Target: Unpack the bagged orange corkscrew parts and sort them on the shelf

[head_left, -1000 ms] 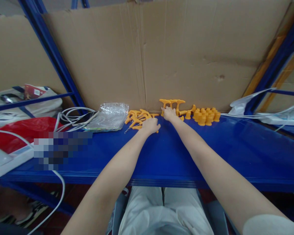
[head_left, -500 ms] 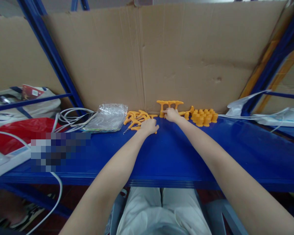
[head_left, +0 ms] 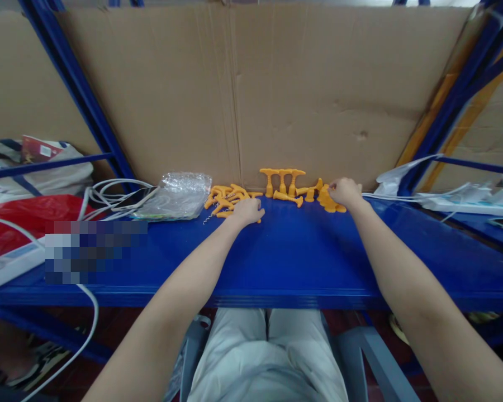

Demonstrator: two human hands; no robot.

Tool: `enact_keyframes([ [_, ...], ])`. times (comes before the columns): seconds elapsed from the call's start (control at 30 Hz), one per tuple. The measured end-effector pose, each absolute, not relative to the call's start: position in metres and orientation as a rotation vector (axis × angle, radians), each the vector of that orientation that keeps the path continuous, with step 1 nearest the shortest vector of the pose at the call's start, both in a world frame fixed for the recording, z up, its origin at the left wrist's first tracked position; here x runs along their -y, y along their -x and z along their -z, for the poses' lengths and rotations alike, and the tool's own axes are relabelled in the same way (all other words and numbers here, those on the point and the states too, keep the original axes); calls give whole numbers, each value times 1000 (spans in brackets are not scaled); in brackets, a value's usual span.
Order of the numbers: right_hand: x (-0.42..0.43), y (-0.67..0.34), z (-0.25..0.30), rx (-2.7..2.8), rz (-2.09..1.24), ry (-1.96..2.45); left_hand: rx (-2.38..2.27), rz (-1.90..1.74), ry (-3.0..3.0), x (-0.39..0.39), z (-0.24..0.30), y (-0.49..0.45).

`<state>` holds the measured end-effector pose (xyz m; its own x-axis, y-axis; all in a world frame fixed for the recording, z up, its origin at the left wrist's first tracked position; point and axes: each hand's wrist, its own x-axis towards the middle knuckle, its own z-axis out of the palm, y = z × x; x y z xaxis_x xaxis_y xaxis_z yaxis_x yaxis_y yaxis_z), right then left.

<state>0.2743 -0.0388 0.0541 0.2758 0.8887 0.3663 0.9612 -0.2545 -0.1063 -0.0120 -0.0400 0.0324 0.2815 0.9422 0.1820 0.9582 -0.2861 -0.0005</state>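
My left hand (head_left: 248, 211) lies over the right side of a pile of orange corkscrews (head_left: 222, 196) with bare metal spirals. Its fingers are curled, and an orange bit shows below it; what they grip is hidden. My right hand (head_left: 346, 192) reaches into a cluster of orange stepped sleeves (head_left: 326, 201), fingertips pinched at one of them. Between the hands, three T-shaped corkscrews (head_left: 282, 181) stand upright in sleeves against the cardboard. In front of them one sleeved corkscrew (head_left: 288, 197) lies on its side, and more orange pieces (head_left: 310, 194) are to its right.
The blue shelf (head_left: 293, 257) is backed by a tall cardboard sheet (head_left: 318, 84). Clear plastic bags (head_left: 176, 195), white cables (head_left: 117, 192) and a red bag (head_left: 25, 220) are at left. A white power strip (head_left: 465, 204) sits at far right, near a blue post (head_left: 456, 95).
My right hand has let go of a sleeved corkscrew near the standing three, which now lies in view, and moved right to the sleeves. My left hand stays at the corkscrew pile.
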Motion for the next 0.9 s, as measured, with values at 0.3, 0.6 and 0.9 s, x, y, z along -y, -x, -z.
enact_keyframes([
  [0.3, 32, -283, -53, 1847, 189, 2343, 1698, -1, 2475, 46, -47, 13],
  [0.6, 28, -291, -48, 1795, 274, 2363, 1622, 95, 2571, 33, -29, 14],
  [0.9, 22, -288, -45, 1894, 236, 2215, 1587, 424, 2626, 20, -19, 8],
])
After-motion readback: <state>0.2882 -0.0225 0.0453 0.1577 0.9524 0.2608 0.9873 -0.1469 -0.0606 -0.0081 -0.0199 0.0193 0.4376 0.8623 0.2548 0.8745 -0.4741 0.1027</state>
